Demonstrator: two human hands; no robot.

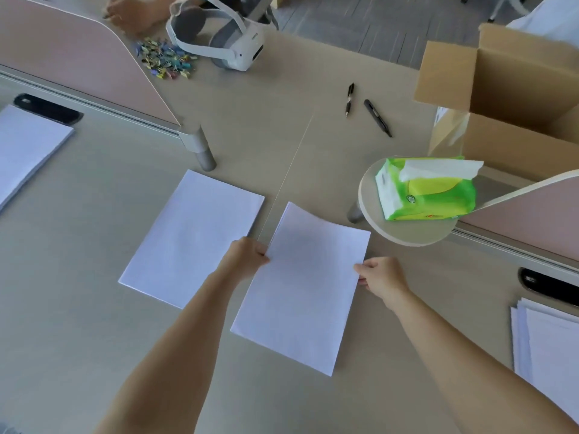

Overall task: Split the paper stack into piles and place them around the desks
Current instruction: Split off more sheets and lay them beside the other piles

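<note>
Our left hand (247, 256) and right hand (380, 278) pinch the paper pile (304, 286) by its side edges; a second pile (191, 239) lies at its nine o'clock.

Left paper pile (28, 148) cropped, right pile (551, 343) cropped

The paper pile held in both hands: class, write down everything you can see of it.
The paper pile is a thin stack of plain white sheets, blank on top, its long side running away from the person. The left hand pinches its left edge, the right hand its right edge. Its far left corner curls upward. It sits low over the beige desk, beside but apart from another white pile.
</note>
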